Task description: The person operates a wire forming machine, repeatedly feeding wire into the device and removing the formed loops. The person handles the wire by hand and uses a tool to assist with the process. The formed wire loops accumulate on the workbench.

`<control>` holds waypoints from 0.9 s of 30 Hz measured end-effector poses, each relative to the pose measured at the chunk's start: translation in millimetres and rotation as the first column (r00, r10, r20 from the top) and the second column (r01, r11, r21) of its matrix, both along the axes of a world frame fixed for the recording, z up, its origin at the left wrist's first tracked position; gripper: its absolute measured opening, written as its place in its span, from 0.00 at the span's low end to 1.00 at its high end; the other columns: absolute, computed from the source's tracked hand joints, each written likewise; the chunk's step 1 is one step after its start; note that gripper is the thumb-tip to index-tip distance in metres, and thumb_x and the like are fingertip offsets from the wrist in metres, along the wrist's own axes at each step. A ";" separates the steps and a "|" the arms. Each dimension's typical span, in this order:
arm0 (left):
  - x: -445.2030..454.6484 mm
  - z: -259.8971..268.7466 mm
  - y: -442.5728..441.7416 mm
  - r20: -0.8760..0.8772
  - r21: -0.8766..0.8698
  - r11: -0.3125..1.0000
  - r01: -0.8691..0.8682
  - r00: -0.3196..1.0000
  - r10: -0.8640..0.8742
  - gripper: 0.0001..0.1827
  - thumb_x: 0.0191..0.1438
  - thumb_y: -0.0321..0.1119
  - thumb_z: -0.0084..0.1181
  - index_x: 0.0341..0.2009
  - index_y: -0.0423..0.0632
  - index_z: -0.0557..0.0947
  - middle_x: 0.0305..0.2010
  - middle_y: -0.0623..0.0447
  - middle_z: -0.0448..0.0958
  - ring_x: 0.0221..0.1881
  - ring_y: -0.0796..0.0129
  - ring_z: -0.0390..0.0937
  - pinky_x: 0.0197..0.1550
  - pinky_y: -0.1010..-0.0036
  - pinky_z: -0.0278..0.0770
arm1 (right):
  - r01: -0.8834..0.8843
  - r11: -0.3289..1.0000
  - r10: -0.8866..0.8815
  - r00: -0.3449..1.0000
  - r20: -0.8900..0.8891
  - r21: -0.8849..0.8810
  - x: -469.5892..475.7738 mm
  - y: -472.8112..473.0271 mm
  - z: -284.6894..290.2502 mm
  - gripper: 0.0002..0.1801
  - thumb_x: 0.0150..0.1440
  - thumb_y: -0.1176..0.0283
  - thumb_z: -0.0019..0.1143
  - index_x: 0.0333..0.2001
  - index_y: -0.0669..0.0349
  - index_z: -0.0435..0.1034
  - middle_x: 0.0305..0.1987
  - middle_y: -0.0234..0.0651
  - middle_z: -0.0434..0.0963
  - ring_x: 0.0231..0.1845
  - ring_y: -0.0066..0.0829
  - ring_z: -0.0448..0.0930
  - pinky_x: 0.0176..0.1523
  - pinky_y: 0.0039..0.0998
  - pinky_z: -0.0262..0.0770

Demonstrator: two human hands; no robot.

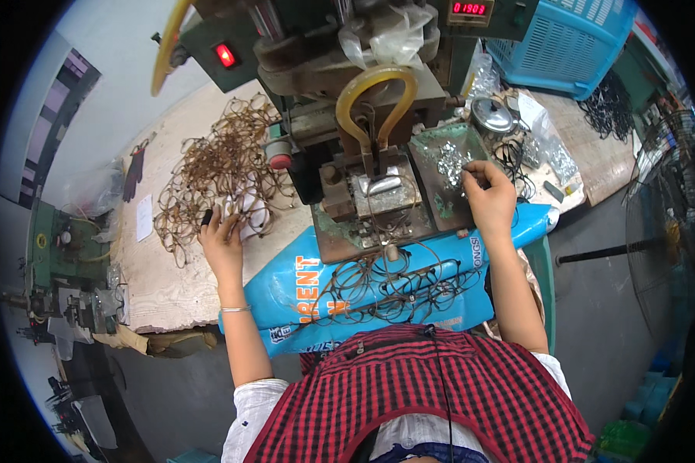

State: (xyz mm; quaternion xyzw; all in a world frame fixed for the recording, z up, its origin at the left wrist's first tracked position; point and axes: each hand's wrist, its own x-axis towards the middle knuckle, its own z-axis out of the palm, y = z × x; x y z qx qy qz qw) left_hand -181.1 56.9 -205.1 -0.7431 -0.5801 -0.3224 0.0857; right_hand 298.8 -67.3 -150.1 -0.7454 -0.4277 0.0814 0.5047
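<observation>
My left hand (221, 231) rests at the near edge of a heap of brown cord loops (217, 156), its fingers touching some of them; whether it grips one cannot be told. Over a metal tray (434, 150) my right hand (489, 194) has thumb and forefinger close together beside small shiny metal pieces (453, 165); anything between the fingertips is too small to tell. Between the hands stands a bench press (382, 188) with a curved yellowish tube (411, 87) above its die. A cord loop hangs at the die. More loops lie on a blue printed plastic sheet (272, 289) before me.
A metal lidded pot (492, 114), clear plastic bags (559, 162) and black cords (512, 162) lie right of the press. Behind them stands a blue plastic basket (562, 52). A dark glove (134, 173) and a paper slip (144, 218) lie at left. A fan (666, 231) stands at far right.
</observation>
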 end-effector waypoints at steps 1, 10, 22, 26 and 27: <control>15.6 12.3 -4.6 0.170 -0.097 0.995 0.033 0.985 -0.017 0.09 0.55 0.29 0.65 0.42 0.50 0.90 0.53 0.47 0.84 0.48 0.52 0.79 0.54 0.60 0.75 | -0.066 0.998 0.067 0.995 -0.077 0.014 -2.3 -3.7 9.5 0.08 0.53 0.75 0.65 0.39 0.62 0.80 0.33 0.36 0.83 0.36 0.30 0.83 0.45 0.29 0.78; 93.3 73.3 -23.1 0.839 0.033 0.958 0.284 0.513 -0.181 0.08 0.71 0.32 0.47 0.44 0.40 0.73 0.41 0.49 0.81 0.40 0.69 0.81 0.41 0.74 0.83 | -0.475 0.821 0.563 0.766 -0.310 0.318 -74.4 26.9 81.1 0.18 0.51 0.81 0.65 0.46 0.67 0.71 0.35 0.33 0.81 0.41 0.20 0.80 0.51 0.24 0.73; 170.5 197.4 -37.2 0.782 0.436 0.705 0.559 0.152 -0.604 0.08 0.72 0.32 0.45 0.46 0.41 0.73 0.42 0.44 0.80 0.40 0.63 0.81 0.40 0.70 0.85 | -0.312 0.847 0.529 0.582 -0.618 0.431 -106.1 25.7 87.5 0.32 0.51 0.83 0.67 0.59 0.72 0.64 0.32 0.29 0.81 0.40 0.17 0.79 0.49 0.21 0.74; 170.9 190.9 -46.7 0.731 0.512 0.664 0.545 0.128 -0.670 0.08 0.72 0.30 0.41 0.43 0.40 0.72 0.40 0.44 0.80 0.36 0.62 0.81 0.38 0.69 0.85 | -0.390 0.824 0.561 0.660 -0.499 0.411 -105.3 13.4 89.2 0.32 0.53 0.86 0.64 0.62 0.71 0.64 0.48 0.37 0.81 0.55 0.26 0.78 0.61 0.27 0.73; 175.0 186.9 -54.8 0.707 0.523 0.660 0.539 0.158 -0.689 0.09 0.73 0.30 0.39 0.41 0.38 0.70 0.37 0.44 0.81 0.32 0.60 0.80 0.34 0.70 0.82 | -0.443 0.818 0.572 0.690 -0.444 0.365 -93.3 4.4 90.4 0.30 0.53 0.85 0.64 0.61 0.70 0.66 0.51 0.37 0.80 0.58 0.26 0.77 0.62 0.28 0.72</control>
